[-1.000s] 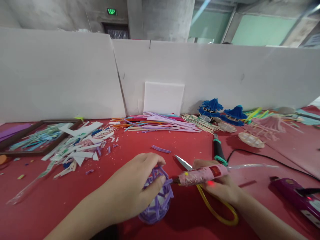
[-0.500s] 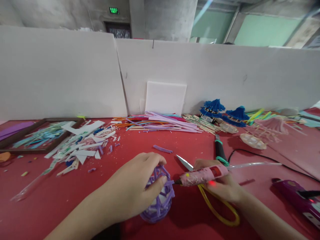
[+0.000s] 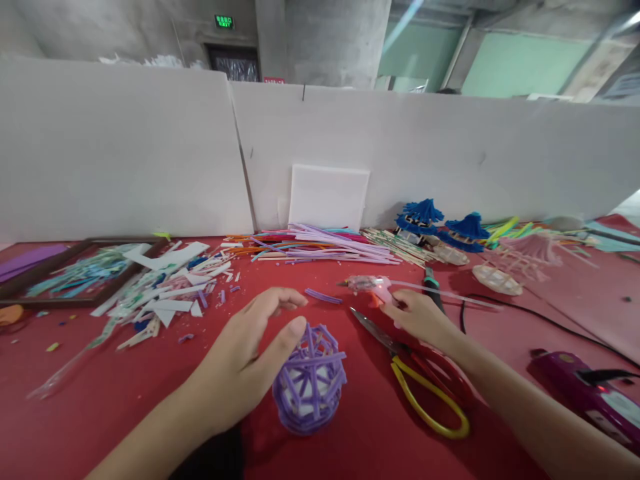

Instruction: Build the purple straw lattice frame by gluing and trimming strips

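A round openwork lantern-like ball (image 3: 311, 383) of purple pipe-cleaner strips, pale inside, sits on the red table in front of me. My left hand (image 3: 253, 347) is beside its upper left, fingers apart and curved, with the thumb tip close to the ball's top. My right hand (image 3: 415, 312) grips a pink hot glue gun (image 3: 373, 287) by its handle, nozzle pointing left, a clear glue stick (image 3: 450, 297) trailing out behind. Scissors (image 3: 400, 353) with one yellow and one red handle lie below that hand. Two short purple strips (image 3: 323, 296) lie between the hands.
A pile of pipe cleaners (image 3: 330, 245) lies along the white partition (image 3: 425, 147). Paper scraps (image 3: 173, 293) and a brown frame (image 3: 80, 303) are at left. Blue-roofed models (image 3: 423, 217), a pink model (image 3: 533, 250), a black cable (image 3: 540, 317) and a purple power strip (image 3: 590, 393) occupy the right.
My right hand has carried the glue gun away from the ball, up and back beyond the scissors. My left hand has let go of the ball and opened, moving slightly left.
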Demonstrator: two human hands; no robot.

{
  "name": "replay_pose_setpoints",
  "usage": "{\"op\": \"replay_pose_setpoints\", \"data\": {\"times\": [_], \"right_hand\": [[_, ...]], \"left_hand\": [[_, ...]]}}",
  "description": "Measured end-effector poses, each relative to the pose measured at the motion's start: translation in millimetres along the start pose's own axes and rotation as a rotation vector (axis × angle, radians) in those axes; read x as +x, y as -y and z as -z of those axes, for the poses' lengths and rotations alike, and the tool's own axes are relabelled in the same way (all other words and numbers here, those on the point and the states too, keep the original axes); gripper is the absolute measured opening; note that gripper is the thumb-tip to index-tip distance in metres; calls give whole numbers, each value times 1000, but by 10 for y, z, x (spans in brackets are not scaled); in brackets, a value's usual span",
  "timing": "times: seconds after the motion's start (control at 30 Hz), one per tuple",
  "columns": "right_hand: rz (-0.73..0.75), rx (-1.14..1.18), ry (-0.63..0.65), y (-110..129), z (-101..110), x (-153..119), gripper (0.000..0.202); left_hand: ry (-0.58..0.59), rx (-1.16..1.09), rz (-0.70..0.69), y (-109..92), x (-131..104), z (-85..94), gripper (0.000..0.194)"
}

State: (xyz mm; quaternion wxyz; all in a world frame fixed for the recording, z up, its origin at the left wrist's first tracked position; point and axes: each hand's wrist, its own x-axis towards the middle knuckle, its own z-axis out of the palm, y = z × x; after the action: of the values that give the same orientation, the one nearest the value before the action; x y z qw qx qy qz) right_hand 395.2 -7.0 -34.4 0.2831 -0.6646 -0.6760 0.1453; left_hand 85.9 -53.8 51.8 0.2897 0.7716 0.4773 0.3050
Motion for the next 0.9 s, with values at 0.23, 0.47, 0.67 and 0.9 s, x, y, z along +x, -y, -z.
{"op": "replay_pose_setpoints", "data": {"times": [0.23, 0.47, 0.67, 0.9], "right_hand": [[130, -183, 31, 388, 186, -172, 8], [784, 272, 77, 964, 288, -459, 23], [734, 381, 89, 981, 173, -491, 13], [622, 419, 83, 979, 72, -547, 11]], "left_hand": [[17, -313, -27, 488, -287, -147, 58], [145, -446, 50, 564, -401, -397, 111], [33, -502, 132, 454, -434, -515, 102], [-23, -422, 107, 476, -459, -561, 93]]}}
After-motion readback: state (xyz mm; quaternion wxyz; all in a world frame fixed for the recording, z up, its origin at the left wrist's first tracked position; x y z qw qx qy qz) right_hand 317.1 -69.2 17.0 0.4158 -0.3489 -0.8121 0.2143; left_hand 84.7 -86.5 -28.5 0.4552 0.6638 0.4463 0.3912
